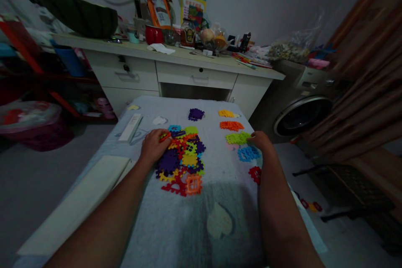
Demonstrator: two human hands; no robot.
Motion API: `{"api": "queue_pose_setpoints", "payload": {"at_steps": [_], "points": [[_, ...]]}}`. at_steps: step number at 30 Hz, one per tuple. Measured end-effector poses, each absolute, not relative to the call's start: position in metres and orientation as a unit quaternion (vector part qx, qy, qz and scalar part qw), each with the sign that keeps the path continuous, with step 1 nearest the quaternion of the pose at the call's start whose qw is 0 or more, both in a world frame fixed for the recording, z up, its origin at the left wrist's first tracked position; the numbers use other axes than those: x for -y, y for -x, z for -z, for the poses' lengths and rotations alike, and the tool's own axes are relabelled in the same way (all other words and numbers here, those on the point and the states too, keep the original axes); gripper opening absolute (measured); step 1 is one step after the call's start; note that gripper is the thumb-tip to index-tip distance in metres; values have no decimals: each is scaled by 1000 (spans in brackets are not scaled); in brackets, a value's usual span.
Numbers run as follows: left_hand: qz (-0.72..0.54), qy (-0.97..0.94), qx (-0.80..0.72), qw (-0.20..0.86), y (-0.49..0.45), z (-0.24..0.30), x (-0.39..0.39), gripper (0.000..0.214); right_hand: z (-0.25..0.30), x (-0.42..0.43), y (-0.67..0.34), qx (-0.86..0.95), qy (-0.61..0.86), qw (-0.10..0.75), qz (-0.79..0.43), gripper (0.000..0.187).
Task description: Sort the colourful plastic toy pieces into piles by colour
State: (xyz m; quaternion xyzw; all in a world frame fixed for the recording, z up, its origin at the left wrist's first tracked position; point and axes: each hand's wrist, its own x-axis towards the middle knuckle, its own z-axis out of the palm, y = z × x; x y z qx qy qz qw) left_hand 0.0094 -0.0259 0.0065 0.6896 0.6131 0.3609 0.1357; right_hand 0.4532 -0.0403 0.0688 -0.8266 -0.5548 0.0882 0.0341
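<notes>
My left hand [154, 146] is closed at the left edge of a mixed heap of toothed plastic building pieces [189, 147]. Its fingers pinch an orange-red building piece [165, 136]. On the right, my right hand [261, 141] has its thumb and finger together on the end of a row of green building pieces [238, 138]. Yellow pieces [226, 113] and orange pieces [231, 125] lie beyond that row, with blue pieces [248, 153] nearer. Red pieces [255, 174] sit partly behind my right forearm. Purple pieces [196, 114] form a separate group at the far middle.
A grey-blue cloth with heart prints covers the table [220, 201]. White boxes [78, 201] and a narrow white strip [130, 128] lie along its left side. Behind stands a cluttered desk [194, 76]; a washing machine [292, 104] is at right.
</notes>
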Motion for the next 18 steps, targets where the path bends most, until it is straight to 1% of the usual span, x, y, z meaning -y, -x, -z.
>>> {"api": "queue_pose_setpoints", "payload": {"at_steps": [5, 11, 14, 18], "points": [[-361, -689, -614, 134, -9, -6, 26, 35, -67, 39, -459, 561, 823, 50, -75, 29], [-361, -686, -617, 132, -10, -6, 26, 33, -79, 39, -445, 567, 815, 114, -41, 32], [-361, -684, -620, 132, -10, -5, 26, 33, -89, 35, -416, 616, 772, 150, -55, 31], [-357, -684, -622, 131, -10, -4, 26, 33, -86, 30, -359, 721, 660, 193, -88, 28]]}}
